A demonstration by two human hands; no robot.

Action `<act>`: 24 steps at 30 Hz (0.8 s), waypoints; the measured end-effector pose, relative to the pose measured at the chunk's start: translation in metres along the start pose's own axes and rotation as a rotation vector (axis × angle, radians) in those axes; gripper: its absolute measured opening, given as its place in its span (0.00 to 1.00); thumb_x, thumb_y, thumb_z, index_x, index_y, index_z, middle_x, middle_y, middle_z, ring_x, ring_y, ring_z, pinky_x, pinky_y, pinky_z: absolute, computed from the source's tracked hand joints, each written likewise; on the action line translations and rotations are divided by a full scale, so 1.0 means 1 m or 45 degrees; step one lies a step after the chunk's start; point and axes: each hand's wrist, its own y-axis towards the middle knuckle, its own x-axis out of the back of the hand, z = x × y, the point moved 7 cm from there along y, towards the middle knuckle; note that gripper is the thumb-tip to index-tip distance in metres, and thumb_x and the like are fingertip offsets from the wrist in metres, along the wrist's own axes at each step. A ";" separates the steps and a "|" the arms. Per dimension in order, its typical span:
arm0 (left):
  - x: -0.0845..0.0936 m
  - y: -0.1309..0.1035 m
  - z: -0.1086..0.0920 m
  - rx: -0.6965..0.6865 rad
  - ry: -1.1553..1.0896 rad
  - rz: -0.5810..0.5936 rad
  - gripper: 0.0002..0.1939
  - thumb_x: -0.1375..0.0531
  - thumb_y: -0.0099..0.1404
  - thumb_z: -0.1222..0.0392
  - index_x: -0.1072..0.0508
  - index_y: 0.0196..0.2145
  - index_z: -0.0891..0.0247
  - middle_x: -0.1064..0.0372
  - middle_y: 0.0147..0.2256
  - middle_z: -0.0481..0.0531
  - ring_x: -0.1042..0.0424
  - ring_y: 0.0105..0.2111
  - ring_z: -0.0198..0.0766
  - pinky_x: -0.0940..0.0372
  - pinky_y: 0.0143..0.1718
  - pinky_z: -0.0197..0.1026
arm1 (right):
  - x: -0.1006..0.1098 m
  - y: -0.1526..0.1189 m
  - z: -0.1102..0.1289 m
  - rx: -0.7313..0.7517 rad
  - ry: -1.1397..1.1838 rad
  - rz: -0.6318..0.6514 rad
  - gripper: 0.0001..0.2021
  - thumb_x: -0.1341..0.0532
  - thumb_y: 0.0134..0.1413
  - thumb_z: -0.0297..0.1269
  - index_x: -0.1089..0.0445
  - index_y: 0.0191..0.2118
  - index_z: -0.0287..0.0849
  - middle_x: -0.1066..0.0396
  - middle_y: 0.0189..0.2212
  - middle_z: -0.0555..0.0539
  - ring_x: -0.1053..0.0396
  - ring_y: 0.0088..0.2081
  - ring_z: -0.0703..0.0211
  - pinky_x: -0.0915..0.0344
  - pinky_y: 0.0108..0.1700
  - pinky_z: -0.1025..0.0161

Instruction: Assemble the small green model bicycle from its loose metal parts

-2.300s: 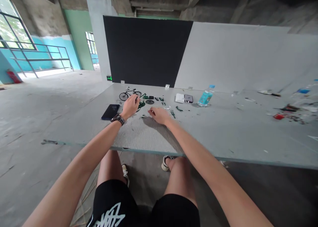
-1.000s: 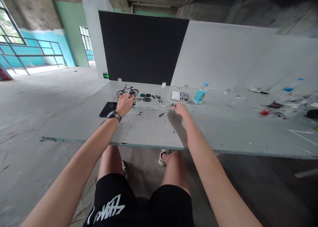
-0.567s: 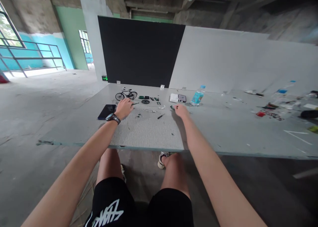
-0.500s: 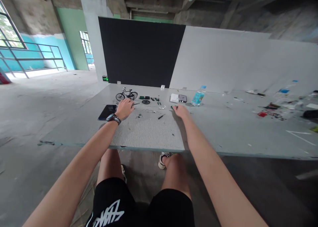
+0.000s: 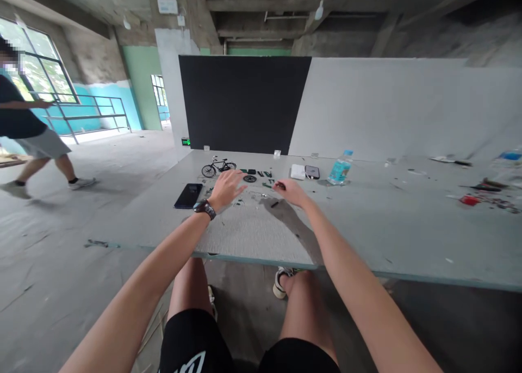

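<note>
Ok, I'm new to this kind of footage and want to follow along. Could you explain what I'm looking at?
There's no machine here: a person works bare-handed, and the view comes from a camera worn on their head, looking forward and down. On the table are a small bicycle, a wheel, a phone, a bottle and other little parts. The left hand is open near the wheel, with nothing visible in its grasp. The right hand pinches a thin green part.
</note>
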 end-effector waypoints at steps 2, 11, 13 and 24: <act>-0.003 0.002 -0.017 -0.117 -0.049 0.013 0.23 0.48 0.75 0.49 0.35 0.62 0.60 0.32 0.58 0.60 0.36 0.58 0.48 0.43 0.60 0.52 | -0.011 0.001 0.026 0.125 0.133 0.070 0.20 0.46 0.66 0.52 0.27 0.37 0.40 0.24 0.34 0.44 0.32 0.33 0.56 0.40 0.36 0.64; -0.016 0.005 -0.030 -0.138 -0.106 0.084 0.15 0.49 0.75 0.54 0.28 0.52 0.60 0.25 0.47 0.57 0.29 0.50 0.45 0.37 0.51 0.48 | -0.020 -0.002 0.055 0.222 0.355 0.108 0.32 0.51 0.60 0.70 0.34 0.29 0.42 0.38 0.24 0.51 0.43 0.26 0.61 0.47 0.30 0.64; -0.017 0.006 -0.029 -0.116 -0.137 0.087 0.14 0.47 0.75 0.54 0.27 0.51 0.61 0.24 0.47 0.57 0.28 0.50 0.45 0.36 0.51 0.48 | -0.019 -0.002 0.053 0.217 0.388 0.084 0.32 0.51 0.60 0.69 0.33 0.31 0.41 0.35 0.26 0.50 0.40 0.28 0.60 0.46 0.31 0.64; -0.017 0.010 -0.031 -0.013 -0.201 0.039 0.14 0.47 0.75 0.56 0.25 0.50 0.61 0.24 0.46 0.57 0.26 0.48 0.45 0.33 0.52 0.47 | 0.005 -0.002 0.050 0.224 0.577 -0.361 0.23 0.57 0.71 0.52 0.29 0.47 0.46 0.25 0.44 0.44 0.28 0.48 0.50 0.35 0.54 0.52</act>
